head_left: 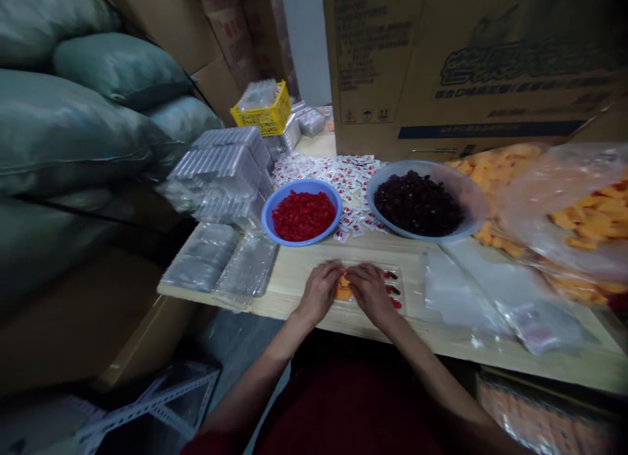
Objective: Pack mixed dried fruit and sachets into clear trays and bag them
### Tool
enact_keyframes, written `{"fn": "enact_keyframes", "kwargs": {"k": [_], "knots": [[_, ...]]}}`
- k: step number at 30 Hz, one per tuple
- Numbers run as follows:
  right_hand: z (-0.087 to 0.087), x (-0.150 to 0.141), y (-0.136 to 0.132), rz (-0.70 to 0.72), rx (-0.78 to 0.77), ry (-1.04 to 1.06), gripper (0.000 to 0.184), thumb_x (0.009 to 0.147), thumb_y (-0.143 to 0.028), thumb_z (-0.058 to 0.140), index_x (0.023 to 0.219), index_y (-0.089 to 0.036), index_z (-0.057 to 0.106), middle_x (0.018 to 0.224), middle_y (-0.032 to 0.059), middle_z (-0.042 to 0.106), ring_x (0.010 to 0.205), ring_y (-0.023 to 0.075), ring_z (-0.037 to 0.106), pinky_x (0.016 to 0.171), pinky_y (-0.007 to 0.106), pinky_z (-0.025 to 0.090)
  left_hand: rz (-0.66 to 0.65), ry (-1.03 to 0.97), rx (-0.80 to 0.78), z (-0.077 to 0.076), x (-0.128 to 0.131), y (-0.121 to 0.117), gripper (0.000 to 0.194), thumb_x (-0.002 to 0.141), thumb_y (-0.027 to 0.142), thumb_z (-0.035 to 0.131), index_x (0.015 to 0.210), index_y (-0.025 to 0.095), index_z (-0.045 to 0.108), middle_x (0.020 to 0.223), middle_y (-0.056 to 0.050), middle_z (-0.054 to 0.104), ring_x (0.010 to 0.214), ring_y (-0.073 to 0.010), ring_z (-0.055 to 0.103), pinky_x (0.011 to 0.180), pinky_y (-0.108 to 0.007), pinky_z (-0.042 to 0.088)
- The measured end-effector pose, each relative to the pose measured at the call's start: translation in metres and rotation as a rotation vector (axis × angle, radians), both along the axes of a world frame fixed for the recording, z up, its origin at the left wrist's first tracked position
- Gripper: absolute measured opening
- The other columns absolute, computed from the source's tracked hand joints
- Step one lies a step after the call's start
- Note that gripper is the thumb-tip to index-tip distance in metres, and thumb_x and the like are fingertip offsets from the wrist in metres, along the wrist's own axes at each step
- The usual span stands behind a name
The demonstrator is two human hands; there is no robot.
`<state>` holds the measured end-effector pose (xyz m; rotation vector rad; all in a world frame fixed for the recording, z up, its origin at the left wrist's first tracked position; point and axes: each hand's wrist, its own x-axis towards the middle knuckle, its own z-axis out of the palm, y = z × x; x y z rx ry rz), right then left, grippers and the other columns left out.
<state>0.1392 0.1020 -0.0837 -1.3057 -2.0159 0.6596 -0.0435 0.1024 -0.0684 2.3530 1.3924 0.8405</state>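
Note:
Both hands meet over a clear plastic tray (pixel 405 290) near the table's front edge. My left hand (pixel 320 290) has its fingers closed at the left side of a flat orange piece (pixel 344 291). From the other side, the closed fingers of my right hand (pixel 370 290) pinch at the same piece. Small red and dark pieces (pixel 391 289) lie in the tray's right part. Beyond the hands stand a blue bowl (pixel 268 227) of red pieces and a translucent bowl (pixel 475 203) of dark pieces. My fingers hide part of the tray.
Stacked clear trays (pixel 226 167) and flat plastic packs (pixel 201 255) occupy the left side. Small white printed packets (pixel 356 170) lie behind the bowls. Plastic bags (pixel 593 213) of orange pieces and clear bags (pixel 461 291) lie right. A large carton (pixel 373 69) stands behind.

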Motion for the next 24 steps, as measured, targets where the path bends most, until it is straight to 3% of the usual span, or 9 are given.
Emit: {"fn": "enact_keyframes", "kwargs": {"k": [2,4,6,8,10,13,16,19,24], "knots": [[0.007,0.0,-0.002,-0.087,-0.097,0.259,0.024,0.097,-0.027,0.054,0.107,-0.026,0.076,0.114,0.0089,0.073,0.112,0.0304,0.06,0.104,0.054,0.04,0.026,-0.083,0.047,0.004,0.006,-0.006,0.025,0.098,0.015,0.048,0.113,0.018,0.067,0.104,-0.009,0.074,0.096,-0.0206,0.067,0.087,-0.039,0.05],[0.02,-0.002,-0.006,-0.166,-0.306,0.603,0.032,0.1,-0.042,0.05,0.115,-0.027,0.074,0.119,0.0081,0.072,0.115,0.0277,0.062,0.108,0.05,0.041,-0.008,-0.118,0.081,0.013,0.016,-0.013,0.027,0.099,0.018,0.048,0.122,0.018,0.063,0.112,-0.009,0.074,0.103,-0.02,0.067,0.093,-0.04,0.048],[0.035,-0.001,-0.011,-0.14,-0.594,0.914,0.042,0.1,-0.054,0.046,0.121,-0.029,0.071,0.127,0.007,0.069,0.118,0.0268,0.062,0.108,0.049,0.042,-0.092,-0.075,0.085,0.022,0.022,-0.018,0.03,0.099,0.025,0.052,0.127,0.02,0.061,0.127,-0.01,0.069,0.118,-0.0222,0.062,0.104,-0.044,0.043],[0.048,0.006,-0.018,-0.068,-0.805,1.091,0.046,0.097,-0.06,0.049,0.123,-0.029,0.07,0.135,0.007,0.065,0.12,0.0273,0.062,0.107,0.048,0.045,-0.114,-0.025,0.052,0.031,0.016,-0.02,0.032,0.098,0.03,0.055,0.128,0.022,0.06,0.133,-0.01,0.066,0.124,-0.0241,0.058,0.11,-0.047,0.038],[0.054,0.019,-0.024,-0.079,-0.858,1.088,0.044,0.092,-0.058,0.061,0.122,-0.028,0.071,0.136,0.0075,0.064,0.123,0.0274,0.061,0.108,0.044,0.044,0.012,-0.056,0.0,0.037,-0.009,-0.017,0.029,0.099,0.029,0.053,0.126,0.022,0.061,0.126,-0.01,0.068,0.119,-0.0227,0.061,0.106,-0.044,0.041],[0.051,0.041,-0.029,-0.264,-0.768,0.884,0.043,0.084,-0.054,0.073,0.118,-0.028,0.073,0.126,0.0069,0.07,0.124,0.0277,0.06,0.106,0.039,0.046,0.397,-0.095,-0.104,0.043,-0.072,-0.004,0.02,0.097,0.027,0.052,0.11,0.019,0.066,0.107,-0.009,0.071,0.097,-0.02,0.065,0.087,-0.034,0.049],[0.044,0.05,-0.028,-0.296,-0.695,0.733,0.044,0.081,-0.058,0.074,0.113,-0.028,0.075,0.123,0.0068,0.072,0.123,0.0287,0.061,0.103,0.038,0.048,0.67,0.037,-0.346,0.044,-0.138,0.011,0.015,0.086,0.029,0.063,0.095,0.017,0.068,0.089,-0.005,0.07,0.08,-0.0187,0.061,0.075,-0.03,0.046],[0.04,0.042,-0.024,-0.204,-0.692,0.717,0.045,0.079,-0.061,0.074,0.107,-0.026,0.077,0.12,0.009,0.073,0.118,0.0296,0.064,0.103,0.04,0.049,0.682,0.072,-0.523,0.036,-0.177,0.025,0.015,0.075,0.031,0.07,0.081,0.016,0.07,0.074,-0.001,0.068,0.07,-0.0165,0.059,0.065,-0.026,0.041],[0.033,0.033,-0.025,-0.164,-0.714,0.714,0.045,0.077,-0.059,0.077,0.108,-0.026,0.078,0.12,0.0098,0.073,0.115,0.0296,0.067,0.105,0.043,0.05,0.653,0.032,-0.608,0.016,-0.187,0.038,0.023,0.076,0.037,0.065,0.075,0.015,0.071,0.064,0.001,0.065,0.061,-0.0136,0.054,0.058,-0.024,0.037]]}}
